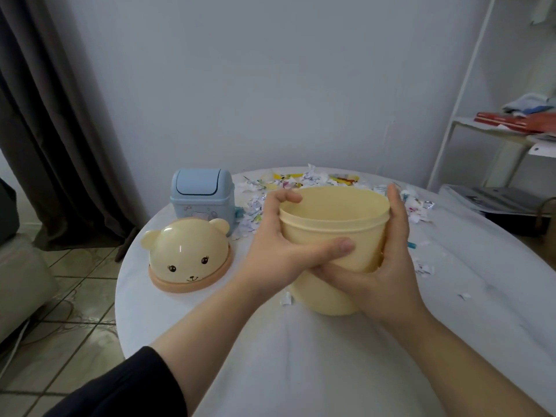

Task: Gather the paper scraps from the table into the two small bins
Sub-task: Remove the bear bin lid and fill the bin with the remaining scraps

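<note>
A pale yellow bin (334, 218), lidless and tilted toward me, is held over the white round table (301, 371). My left hand (279, 251) grips its left wall, thumb across the front, fingers over the rim. My right hand (388, 266) grips its right side and underside. Its bear-face dome lid (189, 257) lies on the table to the left. A small blue bin (203, 200) with a swing lid stands behind the lid. Torn paper scraps (301, 182) are heaped at the table's far side, partly hidden by the yellow bin.
Loose scraps (424, 267) lie to the right, and one (285, 299) by the bin's base. A white shelf unit (493, 130) with folded items stands at right. A dark curtain (54, 115) hangs left above a tiled floor.
</note>
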